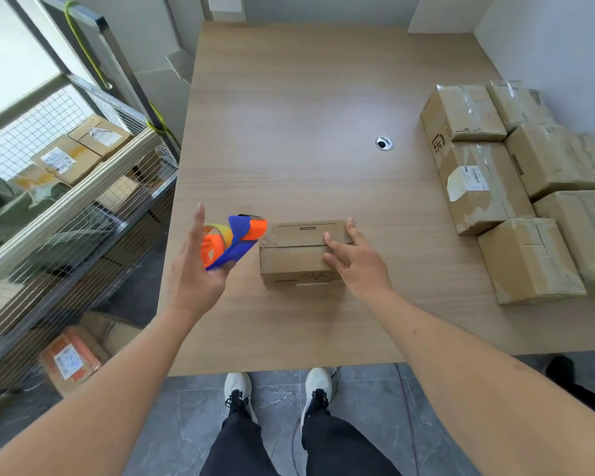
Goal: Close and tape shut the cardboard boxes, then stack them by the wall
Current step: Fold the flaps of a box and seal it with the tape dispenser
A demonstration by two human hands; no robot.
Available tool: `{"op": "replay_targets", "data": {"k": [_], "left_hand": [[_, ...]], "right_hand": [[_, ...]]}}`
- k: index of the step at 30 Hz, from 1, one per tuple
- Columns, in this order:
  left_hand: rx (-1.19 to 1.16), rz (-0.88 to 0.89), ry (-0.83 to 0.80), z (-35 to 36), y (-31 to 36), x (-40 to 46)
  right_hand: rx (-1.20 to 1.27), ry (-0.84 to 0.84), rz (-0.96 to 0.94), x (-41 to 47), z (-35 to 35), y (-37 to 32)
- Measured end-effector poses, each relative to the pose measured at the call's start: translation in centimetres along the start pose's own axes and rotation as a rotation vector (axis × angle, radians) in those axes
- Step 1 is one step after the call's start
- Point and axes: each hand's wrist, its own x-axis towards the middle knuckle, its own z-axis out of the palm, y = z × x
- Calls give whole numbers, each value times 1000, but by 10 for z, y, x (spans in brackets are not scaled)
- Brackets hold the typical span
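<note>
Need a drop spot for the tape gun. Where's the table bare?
Bare: the table beyond the small box, left of the cable hole; also the near edge strip. Crowded: stacked boxes along the right wall.

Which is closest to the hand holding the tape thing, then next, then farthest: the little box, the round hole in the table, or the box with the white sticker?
From the left hand:
1. Small cardboard box, just right of it.
2. Round table hole, farther back and right.
3. Box with white label, far right by the wall.
</note>
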Motion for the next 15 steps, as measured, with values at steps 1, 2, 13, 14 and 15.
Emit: {"op": "replay_targets", "data": {"k": [1,2,13,14,15], "left_hand": [[-37,58,-34,-2,8,7],[-71,115,-77,-2,17,13],[144,442,-389,27,72,34],[159,451,-391,29,73,35],[173,447,-395,29,74,37]], "right_hand": [[5,-5,-19,-1,0,0],[12,-14,-37,-3,1,0],[156,-188,-169,9,-15,33],[130,-180,-177,12,-17,33],[69,-163,-183,15,-21,31]]}}
